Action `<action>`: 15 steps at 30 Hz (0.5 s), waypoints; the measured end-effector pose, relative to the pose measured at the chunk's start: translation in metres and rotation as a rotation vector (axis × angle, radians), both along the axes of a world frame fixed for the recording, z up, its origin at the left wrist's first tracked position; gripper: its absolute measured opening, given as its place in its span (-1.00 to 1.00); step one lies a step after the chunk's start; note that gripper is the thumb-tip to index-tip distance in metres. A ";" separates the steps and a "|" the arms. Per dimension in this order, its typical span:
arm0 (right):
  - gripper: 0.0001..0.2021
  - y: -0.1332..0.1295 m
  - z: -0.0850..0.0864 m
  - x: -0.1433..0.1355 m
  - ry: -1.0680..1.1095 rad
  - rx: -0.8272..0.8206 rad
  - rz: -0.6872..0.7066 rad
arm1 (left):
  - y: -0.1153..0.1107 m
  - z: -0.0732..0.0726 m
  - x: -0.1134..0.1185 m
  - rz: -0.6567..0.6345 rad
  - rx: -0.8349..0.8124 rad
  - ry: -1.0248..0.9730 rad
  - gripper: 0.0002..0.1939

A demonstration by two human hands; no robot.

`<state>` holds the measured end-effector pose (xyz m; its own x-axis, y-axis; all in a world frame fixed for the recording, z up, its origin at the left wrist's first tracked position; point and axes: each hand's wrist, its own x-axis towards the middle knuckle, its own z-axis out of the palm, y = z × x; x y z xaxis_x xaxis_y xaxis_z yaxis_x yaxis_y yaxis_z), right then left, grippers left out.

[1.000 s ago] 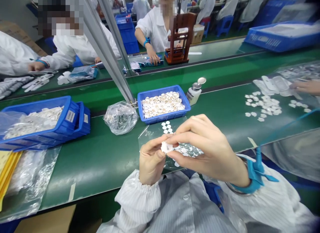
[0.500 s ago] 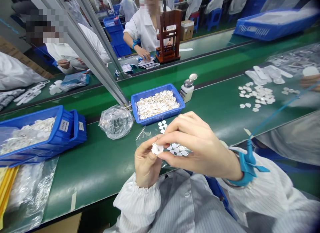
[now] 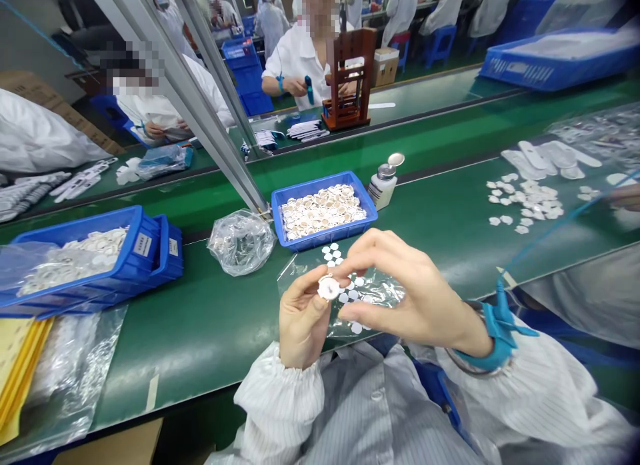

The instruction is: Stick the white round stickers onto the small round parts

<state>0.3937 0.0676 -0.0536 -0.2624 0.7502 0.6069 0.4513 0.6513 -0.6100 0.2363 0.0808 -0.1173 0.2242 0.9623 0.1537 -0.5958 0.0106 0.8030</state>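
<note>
In front of the chest, left hand: the left hand (image 3: 303, 322) pinches a white disc (image 3: 329, 288) between thumb and fingers; its face, with a small dark mark, is turned up to view; the mark is too small to make out
Right hand: the right hand (image 3: 420, 292) is just right of the disc, thumb and fingers spread wide apart; the index fingertip is at the disc's upper edge; whether it touches, I cannot tell
See-through sheet: beneath and beyond the hands, the plastic sheet (image 3: 387, 288) bears flat white rounds (image 3: 354, 295); the hands hide some of them
Blue tray: past the sheet, the blue tray (image 3: 371, 212) is filled with small white and tan pieces; the bottle (image 3: 381, 190) with a tipped-up lid is just beside it on the right, a crumpled bag (image 3: 241, 244) on the left
Far left: blue bins (image 3: 127, 268), cut off by the picture's edge
Far right: loose white pieces (image 3: 537, 202) in a scatter; a co-worker's hand (image 3: 624, 197), cut off and blurred
Across the bench: a wooden stand (image 3: 350, 78) partly hides a co-worker in white (image 3: 300, 52)
</note>
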 end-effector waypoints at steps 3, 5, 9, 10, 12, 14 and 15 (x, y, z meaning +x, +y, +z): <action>-0.83 0.005 -0.010 0.003 0.132 -0.205 0.015 | 0.000 0.002 -0.002 -0.050 -0.004 0.060 -0.61; -0.87 0.010 -0.019 0.003 0.160 -0.274 0.027 | -0.002 0.004 -0.005 -0.063 -0.019 0.146 -0.56; -0.92 0.015 -0.035 0.002 0.279 -0.267 0.049 | -0.005 0.007 -0.006 0.032 -0.038 0.404 -0.55; -0.91 0.016 -0.039 0.001 0.295 -0.238 0.027 | -0.004 0.006 -0.004 0.070 -0.044 0.459 -0.56; -0.90 0.015 -0.050 -0.001 0.263 -0.174 -0.076 | 0.000 0.002 0.004 0.106 -0.083 0.508 -0.54; -0.89 0.016 -0.064 0.002 0.189 -0.185 -0.206 | 0.007 -0.004 0.016 0.051 -0.162 0.464 -0.46; -0.90 0.017 -0.072 0.007 0.157 -0.225 -0.255 | 0.012 -0.007 0.023 -0.011 -0.209 0.431 -0.39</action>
